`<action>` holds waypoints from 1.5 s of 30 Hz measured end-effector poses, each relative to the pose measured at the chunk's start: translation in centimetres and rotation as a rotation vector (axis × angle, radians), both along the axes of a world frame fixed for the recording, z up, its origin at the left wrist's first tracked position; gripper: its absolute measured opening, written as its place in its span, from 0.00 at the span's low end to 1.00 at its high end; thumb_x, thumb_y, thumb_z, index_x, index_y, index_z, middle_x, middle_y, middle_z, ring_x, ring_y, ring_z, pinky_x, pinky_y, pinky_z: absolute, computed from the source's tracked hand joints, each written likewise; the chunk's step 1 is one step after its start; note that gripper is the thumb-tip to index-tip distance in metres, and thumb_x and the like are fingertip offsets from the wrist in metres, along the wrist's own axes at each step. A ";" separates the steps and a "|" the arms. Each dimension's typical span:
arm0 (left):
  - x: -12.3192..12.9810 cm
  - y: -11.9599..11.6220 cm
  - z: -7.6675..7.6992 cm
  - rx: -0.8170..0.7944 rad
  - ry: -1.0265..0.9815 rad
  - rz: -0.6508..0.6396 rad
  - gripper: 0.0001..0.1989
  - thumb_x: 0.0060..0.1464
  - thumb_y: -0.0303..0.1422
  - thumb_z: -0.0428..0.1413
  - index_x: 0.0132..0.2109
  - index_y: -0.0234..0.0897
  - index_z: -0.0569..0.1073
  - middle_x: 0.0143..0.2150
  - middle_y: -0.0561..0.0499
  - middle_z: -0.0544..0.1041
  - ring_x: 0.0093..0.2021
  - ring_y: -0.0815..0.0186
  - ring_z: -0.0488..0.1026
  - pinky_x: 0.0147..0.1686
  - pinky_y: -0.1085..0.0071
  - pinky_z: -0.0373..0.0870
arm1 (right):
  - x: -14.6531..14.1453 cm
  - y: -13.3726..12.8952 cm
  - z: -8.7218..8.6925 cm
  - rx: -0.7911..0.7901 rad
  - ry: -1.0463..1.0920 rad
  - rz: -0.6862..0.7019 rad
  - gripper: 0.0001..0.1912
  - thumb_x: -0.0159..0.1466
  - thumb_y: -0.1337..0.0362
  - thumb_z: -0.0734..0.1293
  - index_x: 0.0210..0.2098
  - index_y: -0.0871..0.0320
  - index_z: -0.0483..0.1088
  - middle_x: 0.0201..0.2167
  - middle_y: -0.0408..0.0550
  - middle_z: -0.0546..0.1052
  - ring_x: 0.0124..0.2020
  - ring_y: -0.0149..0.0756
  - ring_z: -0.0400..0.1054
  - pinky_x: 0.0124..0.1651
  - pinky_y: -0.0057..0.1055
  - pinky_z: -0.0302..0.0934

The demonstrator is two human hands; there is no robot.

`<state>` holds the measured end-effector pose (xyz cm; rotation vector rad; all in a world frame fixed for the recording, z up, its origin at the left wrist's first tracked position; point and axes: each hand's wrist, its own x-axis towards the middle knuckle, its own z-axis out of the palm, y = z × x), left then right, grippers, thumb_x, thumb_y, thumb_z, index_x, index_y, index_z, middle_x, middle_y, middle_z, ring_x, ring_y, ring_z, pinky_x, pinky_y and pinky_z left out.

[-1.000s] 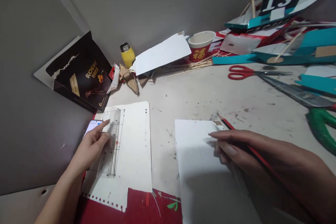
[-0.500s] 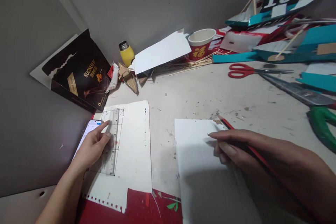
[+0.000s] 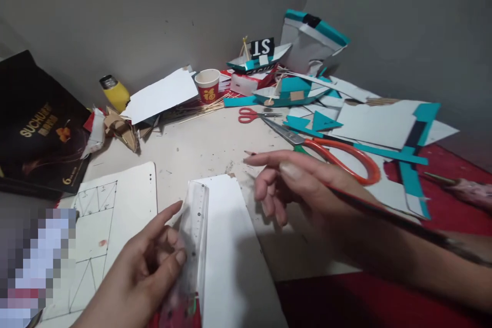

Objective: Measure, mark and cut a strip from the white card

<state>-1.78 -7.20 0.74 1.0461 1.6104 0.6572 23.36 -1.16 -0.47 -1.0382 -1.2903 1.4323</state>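
My left hand (image 3: pixel 149 261) grips a clear plastic ruler (image 3: pixel 196 230) by its left edge, thumb against it. The ruler lies lengthwise over or just above the left edge of a blank white sheet (image 3: pixel 226 256), its lower end over a red surface. Right of the sheet, my right hand (image 3: pixel 303 189) holds a red and black pencil (image 3: pixel 369 210); its tip points left, apart from the paper. Left of my left hand is a paper with a pencilled grid of lines and diagonals (image 3: pixel 134 200).
Behind are a black box (image 3: pixel 42 128), yellow bottle (image 3: pixel 117 95), red paper cup (image 3: pixel 208 93), sticks and paper boat models (image 3: pixel 259 61). Red-handled scissors (image 3: pixel 248 116), large orange-handled shears (image 3: pixel 361 161) and teal-white card scraps (image 3: pixel 376 123) lie right. A pixelated patch covers the lower left.
My left hand has carried the ruler rightward from the drawn sheet to the blank sheet. My right hand, still with the pencil, has lifted off the blank sheet. The view has turned right.
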 end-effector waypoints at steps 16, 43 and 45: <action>1.5 1.2 -2.8 -0.007 -0.123 -0.097 0.35 0.55 0.42 0.60 0.66 0.55 0.56 0.38 0.57 0.69 0.22 0.72 0.71 0.21 0.73 0.67 | -0.2 -0.2 -5.0 -0.063 -0.003 0.089 0.20 0.70 0.50 0.58 0.51 0.57 0.69 0.32 0.45 0.72 0.26 0.28 0.65 0.26 0.24 0.61; 1.1 2.0 -2.3 -0.068 0.153 -0.343 0.39 0.61 0.46 0.52 0.71 0.53 0.39 0.24 0.62 0.61 0.21 0.72 0.56 0.19 0.75 0.55 | -0.1 0.1 -4.9 0.093 -0.087 0.112 0.16 0.72 0.53 0.56 0.48 0.55 0.69 0.31 0.41 0.73 0.26 0.23 0.67 0.27 0.20 0.61; 1.1 2.2 -2.3 -0.082 0.158 -0.347 0.39 0.61 0.47 0.52 0.71 0.54 0.39 0.24 0.62 0.62 0.21 0.72 0.57 0.19 0.75 0.55 | -0.1 0.1 -5.0 0.089 -0.081 0.111 0.16 0.72 0.53 0.57 0.48 0.54 0.70 0.31 0.41 0.73 0.26 0.23 0.67 0.27 0.20 0.61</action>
